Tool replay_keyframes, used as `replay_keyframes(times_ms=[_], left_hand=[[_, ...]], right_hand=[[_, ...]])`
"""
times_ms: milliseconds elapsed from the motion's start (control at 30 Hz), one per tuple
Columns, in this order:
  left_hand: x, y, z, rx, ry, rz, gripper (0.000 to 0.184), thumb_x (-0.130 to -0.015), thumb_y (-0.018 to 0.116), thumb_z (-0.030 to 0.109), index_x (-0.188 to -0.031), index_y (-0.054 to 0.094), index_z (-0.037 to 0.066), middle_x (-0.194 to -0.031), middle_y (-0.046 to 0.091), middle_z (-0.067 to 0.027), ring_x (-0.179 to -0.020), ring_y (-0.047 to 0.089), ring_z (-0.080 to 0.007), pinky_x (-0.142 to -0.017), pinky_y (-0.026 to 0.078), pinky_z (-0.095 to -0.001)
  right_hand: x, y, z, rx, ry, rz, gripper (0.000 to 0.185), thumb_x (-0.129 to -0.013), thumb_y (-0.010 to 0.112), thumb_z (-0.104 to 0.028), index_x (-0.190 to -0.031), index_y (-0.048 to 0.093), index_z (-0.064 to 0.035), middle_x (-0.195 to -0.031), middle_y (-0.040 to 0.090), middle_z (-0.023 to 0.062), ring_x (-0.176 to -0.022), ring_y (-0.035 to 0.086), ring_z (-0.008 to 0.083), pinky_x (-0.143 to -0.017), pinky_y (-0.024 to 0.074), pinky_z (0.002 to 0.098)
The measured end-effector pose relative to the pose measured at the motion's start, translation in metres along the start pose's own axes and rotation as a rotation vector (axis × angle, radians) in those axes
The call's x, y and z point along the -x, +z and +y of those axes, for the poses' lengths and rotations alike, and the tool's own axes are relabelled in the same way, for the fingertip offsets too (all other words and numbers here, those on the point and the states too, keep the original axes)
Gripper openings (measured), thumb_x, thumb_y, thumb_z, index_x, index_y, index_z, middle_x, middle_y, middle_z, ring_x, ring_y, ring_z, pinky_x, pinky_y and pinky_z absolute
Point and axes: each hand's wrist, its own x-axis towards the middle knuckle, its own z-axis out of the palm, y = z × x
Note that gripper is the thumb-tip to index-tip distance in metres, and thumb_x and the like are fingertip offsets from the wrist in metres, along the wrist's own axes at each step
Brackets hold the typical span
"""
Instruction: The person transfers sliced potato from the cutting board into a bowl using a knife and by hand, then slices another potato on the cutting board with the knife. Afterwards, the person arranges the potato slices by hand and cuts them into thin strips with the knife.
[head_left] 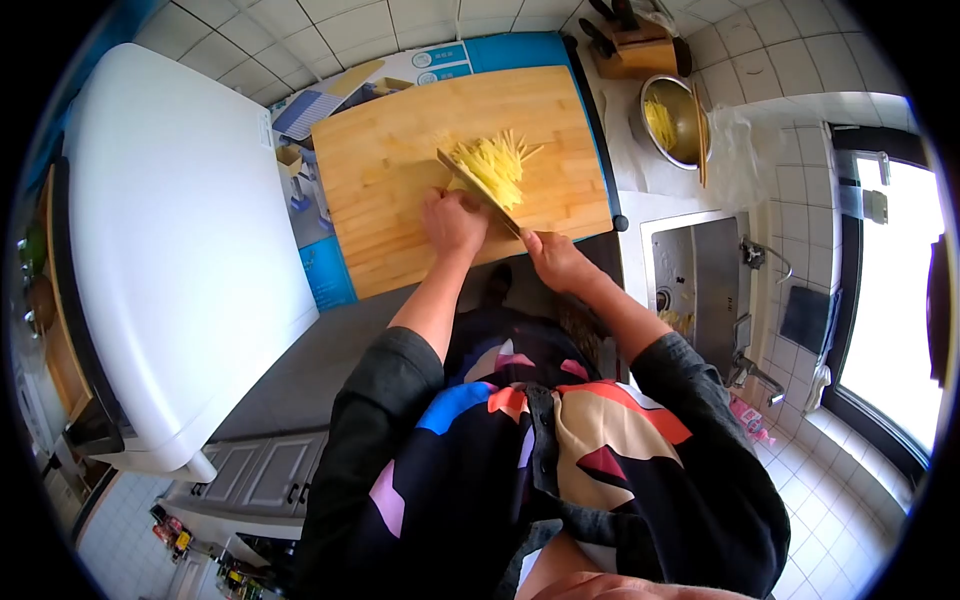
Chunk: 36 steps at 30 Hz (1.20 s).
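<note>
A pile of thin yellow strips, probably potato (500, 165), lies on the wooden cutting board (380, 170). Along its near left side slants a kitchen knife (480, 188), its blade crossing the board. My right hand (555, 262) is wrapped round the knife's handle at the board's near edge. On the left side of the blade, my left hand (455, 220) rests on the board with its fingers curled in close to the metal. What lies under those fingers is hidden, though a bit of yellow shows beside them.
To the right, a metal bowl (675, 122) holds more yellow strips, with chopsticks (702, 135) along its rim. Behind it stands a knife block (640, 52). A sink (715, 275) lies at the right, and a large white appliance (190, 240) flanks the board's left.
</note>
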Motion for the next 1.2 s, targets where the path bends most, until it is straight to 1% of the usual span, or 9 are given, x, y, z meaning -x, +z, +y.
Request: replay_keyframes(times_ms=[67,133,300,367,500,567,767,1100,1200], left_hand=[[0.002,-0.002,-0.002,-0.018,0.041,-0.005,0.021,-0.060,0.074,0.025,-0.072,0.067,0.009,-0.094,0.054,-0.0114,-0.094,0.051,-0.0314,-0.079,0.044,-0.0397],[0.002,-0.003,0.001,-0.012,0.040,-0.022,0.022,-0.060,0.074,0.024,-0.073,0.067,0.009,-0.095,0.054,-0.0115,-0.094,0.051,-0.0317,-0.079,0.044,-0.0399],[0.000,-0.006,-0.007,0.066,0.060,0.003,0.023,-0.059,0.074,0.022,-0.075,0.066,0.008,-0.096,0.054,-0.0121,-0.094,0.051,-0.0322,-0.079,0.043,-0.0406],[0.000,-0.012,-0.013,0.307,0.096,0.033,0.019,-0.061,0.071,0.020,-0.074,0.064,0.007,-0.093,0.054,-0.0131,-0.093,0.051,-0.0323,-0.078,0.043,-0.0410],[0.007,-0.020,-0.016,0.215,0.099,0.139,0.015,-0.064,0.068,0.019,-0.070,0.062,0.006,-0.090,0.056,-0.0148,-0.090,0.052,-0.0326,-0.077,0.043,-0.0411],[0.007,-0.020,-0.015,0.129,0.074,0.049,0.013,-0.065,0.066,0.017,-0.069,0.061,0.005,-0.086,0.057,-0.0151,-0.088,0.053,-0.0320,-0.077,0.044,-0.0404],[0.007,-0.014,-0.016,0.082,0.085,0.061,0.013,-0.065,0.066,0.017,-0.069,0.062,0.006,-0.085,0.058,-0.0141,-0.089,0.053,-0.0309,-0.078,0.044,-0.0398],[0.009,-0.016,-0.014,0.093,0.049,0.067,0.017,-0.063,0.070,0.019,-0.067,0.060,0.005,-0.086,0.057,-0.0153,-0.090,0.054,-0.0315,-0.078,0.044,-0.0397],[0.009,-0.017,-0.017,0.096,0.058,0.016,0.017,-0.065,0.068,0.022,-0.071,0.061,0.007,-0.091,0.056,-0.0130,-0.093,0.051,-0.0309,-0.079,0.043,-0.0394]], right_hand=[[-0.002,0.004,0.001,0.001,0.008,-0.003,0.036,-0.097,0.034,-0.030,-0.092,0.052,0.0015,-0.081,0.054,0.0284,-0.083,0.049,0.0478,-0.071,0.0418,0.0452],[-0.004,0.002,0.000,0.036,0.155,-0.078,0.045,-0.096,0.034,-0.038,-0.096,0.058,0.0002,-0.091,0.058,0.0292,-0.093,0.051,0.0479,-0.078,0.0420,0.0497],[-0.003,0.001,-0.001,0.035,0.196,-0.049,0.046,-0.096,0.035,-0.038,-0.095,0.058,0.0005,-0.090,0.058,0.0293,-0.092,0.052,0.0475,-0.078,0.0424,0.0491],[-0.002,-0.001,-0.003,0.031,0.200,-0.039,0.046,-0.096,0.035,-0.038,-0.094,0.058,0.0007,-0.089,0.058,0.0294,-0.092,0.053,0.0472,-0.078,0.0427,0.0487],[-0.002,-0.008,-0.012,-0.012,0.188,-0.078,0.048,-0.096,0.036,-0.039,-0.094,0.058,0.0031,-0.086,0.059,0.0290,-0.089,0.054,0.0464,-0.077,0.0433,0.0463],[-0.001,-0.015,-0.017,-0.025,0.232,-0.107,0.049,-0.096,0.036,-0.040,-0.094,0.057,0.0040,-0.085,0.059,0.0289,-0.088,0.054,0.0462,-0.076,0.0433,0.0454],[0.007,-0.029,-0.010,-0.028,0.291,-0.052,0.060,-0.095,0.031,-0.048,-0.091,0.056,0.0065,-0.083,0.057,0.0305,-0.086,0.055,0.0449,-0.077,0.0430,0.0435],[0.006,-0.023,-0.002,0.019,0.221,-0.097,0.058,-0.095,0.033,-0.047,-0.090,0.056,0.0059,-0.085,0.057,0.0308,-0.087,0.055,0.0452,-0.077,0.0427,0.0449],[0.003,-0.030,-0.001,0.017,0.298,-0.084,0.059,-0.095,0.033,-0.047,-0.089,0.057,0.0055,-0.085,0.057,0.0310,-0.088,0.055,0.0454,-0.078,0.0424,0.0456]])
